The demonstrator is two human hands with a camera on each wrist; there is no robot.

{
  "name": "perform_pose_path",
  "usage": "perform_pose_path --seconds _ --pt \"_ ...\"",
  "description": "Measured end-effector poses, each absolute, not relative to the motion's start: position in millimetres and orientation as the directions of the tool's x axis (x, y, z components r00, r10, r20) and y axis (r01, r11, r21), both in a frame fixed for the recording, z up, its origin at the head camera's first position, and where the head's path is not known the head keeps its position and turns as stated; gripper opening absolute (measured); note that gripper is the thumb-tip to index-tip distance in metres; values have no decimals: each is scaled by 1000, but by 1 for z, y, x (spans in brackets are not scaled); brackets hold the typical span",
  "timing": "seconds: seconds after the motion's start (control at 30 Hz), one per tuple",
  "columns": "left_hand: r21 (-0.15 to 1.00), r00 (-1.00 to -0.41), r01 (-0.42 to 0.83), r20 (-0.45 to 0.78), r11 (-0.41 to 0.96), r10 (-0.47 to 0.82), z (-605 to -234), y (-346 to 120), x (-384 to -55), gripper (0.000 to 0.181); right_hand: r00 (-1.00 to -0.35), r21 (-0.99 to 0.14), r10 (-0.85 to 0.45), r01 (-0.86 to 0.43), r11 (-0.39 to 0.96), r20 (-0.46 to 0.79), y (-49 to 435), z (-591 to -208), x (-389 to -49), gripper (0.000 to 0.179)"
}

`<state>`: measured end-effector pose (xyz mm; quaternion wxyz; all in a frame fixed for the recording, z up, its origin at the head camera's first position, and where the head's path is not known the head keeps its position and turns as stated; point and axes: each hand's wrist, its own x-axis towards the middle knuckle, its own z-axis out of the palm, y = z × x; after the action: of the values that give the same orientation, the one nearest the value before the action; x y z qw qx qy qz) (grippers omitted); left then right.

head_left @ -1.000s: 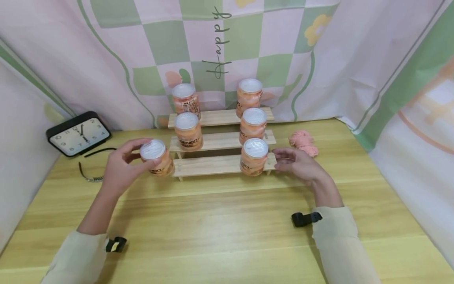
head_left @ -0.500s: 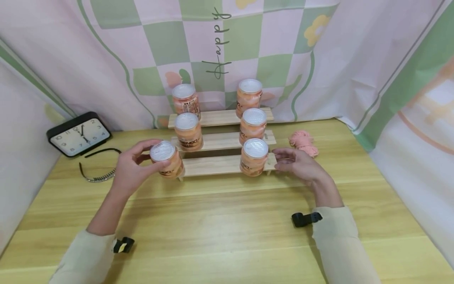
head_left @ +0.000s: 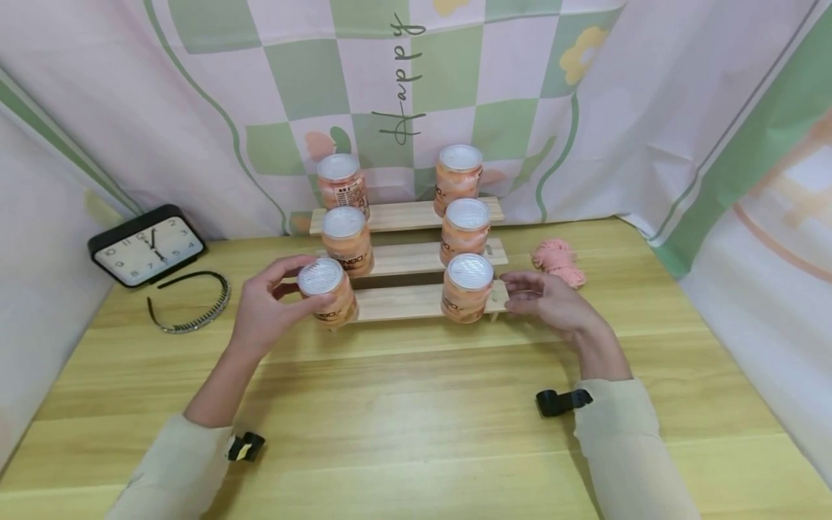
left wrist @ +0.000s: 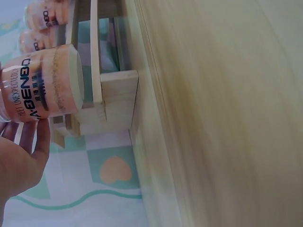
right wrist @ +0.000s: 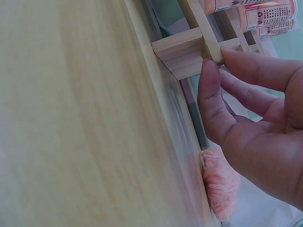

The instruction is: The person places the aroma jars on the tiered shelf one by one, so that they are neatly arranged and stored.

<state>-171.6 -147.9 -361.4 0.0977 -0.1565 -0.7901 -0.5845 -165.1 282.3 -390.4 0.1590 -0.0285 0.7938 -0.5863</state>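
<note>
My left hand (head_left: 265, 309) grips an orange-pink can (head_left: 336, 305) with a clear ridged lid, thumb in front and fingers behind. In the left wrist view this can (left wrist: 49, 85) is upright relative to the shelf, with a narrow gap between its base and the wooden board. Below it is the left end of the lowest step of a three-step wooden rack (head_left: 398, 302). At that step's other end, my right hand (head_left: 552, 303) pinches the board's tip between thumb and finger, plain in the right wrist view. A similar can (head_left: 465, 300) stands near that end.
Two cans stand on each upper step, including the middle left can (head_left: 352, 249) and the top right can (head_left: 458, 186). Pink yarn (head_left: 559, 263) lies right of the rack. A black clock (head_left: 148, 245) and a headband (head_left: 211, 312) lie left. A checkered curtain (head_left: 448, 79) hangs behind.
My left hand has carried the can rightward, from beside the rack to over the lowest step's left end. The headband is now uncovered. My right hand has stayed at the board's end.
</note>
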Motion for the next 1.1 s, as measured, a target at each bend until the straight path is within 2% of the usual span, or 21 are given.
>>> perform_pose_path --seconds 1.1 --pt "886 -918 391 357 250 171 -370 -116 -171 57 -948 -939 -232 140 314 -219 281 -389 -165 61"
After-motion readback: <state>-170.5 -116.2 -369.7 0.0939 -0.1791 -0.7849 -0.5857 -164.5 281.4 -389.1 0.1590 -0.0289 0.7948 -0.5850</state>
